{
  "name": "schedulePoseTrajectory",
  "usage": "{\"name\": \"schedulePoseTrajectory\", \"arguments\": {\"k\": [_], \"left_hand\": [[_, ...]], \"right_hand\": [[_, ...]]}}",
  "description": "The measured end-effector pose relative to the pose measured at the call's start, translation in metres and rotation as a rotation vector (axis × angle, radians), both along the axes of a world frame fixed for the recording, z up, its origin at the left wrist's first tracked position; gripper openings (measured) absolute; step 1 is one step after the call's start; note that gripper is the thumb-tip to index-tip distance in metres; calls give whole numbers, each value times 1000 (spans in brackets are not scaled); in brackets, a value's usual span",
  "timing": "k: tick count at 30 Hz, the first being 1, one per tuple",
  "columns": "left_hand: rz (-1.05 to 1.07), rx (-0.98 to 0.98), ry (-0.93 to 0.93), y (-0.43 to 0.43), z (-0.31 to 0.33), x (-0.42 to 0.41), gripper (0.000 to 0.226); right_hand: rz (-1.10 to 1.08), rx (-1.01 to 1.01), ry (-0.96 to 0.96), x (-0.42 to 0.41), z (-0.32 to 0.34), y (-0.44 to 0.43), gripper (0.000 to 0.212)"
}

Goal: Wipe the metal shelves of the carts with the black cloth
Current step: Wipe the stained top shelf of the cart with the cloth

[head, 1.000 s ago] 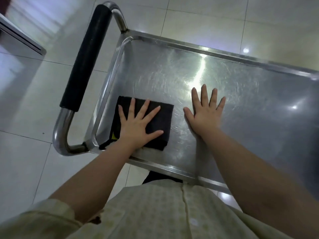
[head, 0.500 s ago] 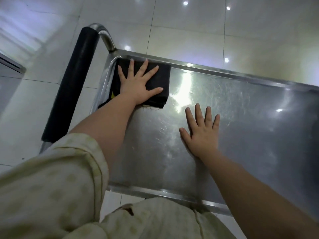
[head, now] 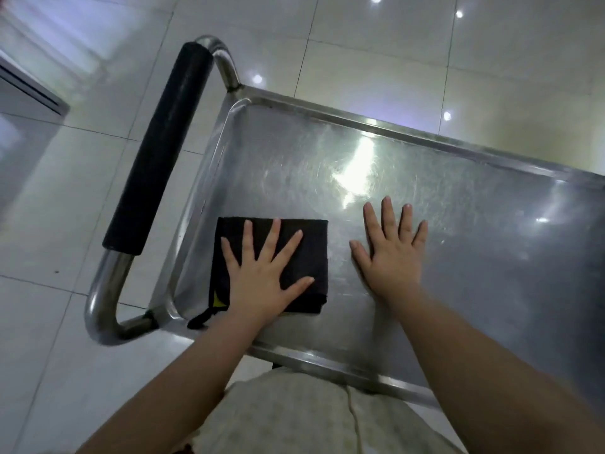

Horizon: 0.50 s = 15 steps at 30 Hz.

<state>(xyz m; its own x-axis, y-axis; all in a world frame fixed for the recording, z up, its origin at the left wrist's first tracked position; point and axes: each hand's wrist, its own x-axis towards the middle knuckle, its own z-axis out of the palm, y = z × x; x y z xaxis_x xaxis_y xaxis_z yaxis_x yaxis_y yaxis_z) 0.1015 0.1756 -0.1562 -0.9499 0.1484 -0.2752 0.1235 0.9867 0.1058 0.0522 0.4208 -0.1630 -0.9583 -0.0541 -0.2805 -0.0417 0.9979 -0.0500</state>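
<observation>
black cloth back at near-left corner | left hand flat on it (fingers spread) | right hand flat on shelf

head view | worn on person's head | faces forward-down, steep | close over cart shelf | single view

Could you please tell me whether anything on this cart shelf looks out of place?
Nothing serious: a dark loop on the black cloth trails over the near-left rim of the metal shelf, beside a yellow tag. The shelf shows fine swirl scratches, no spills.
</observation>
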Motion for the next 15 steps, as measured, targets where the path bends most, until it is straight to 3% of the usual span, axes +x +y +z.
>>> {"name": "schedulePoseTrajectory", "arguments": {"k": [5,11,15], "left_hand": [[6,-13,5,-10,3,2,83],[12,-74,-39,-32,11,-127,85],[-97,-59,-17,-31,12,-190,85]], "right_hand": [[55,18,-20,4,-1,0,60],[107,6,-42,0,1,3,66],[115,38,-50,-1,0,5,70]]}}
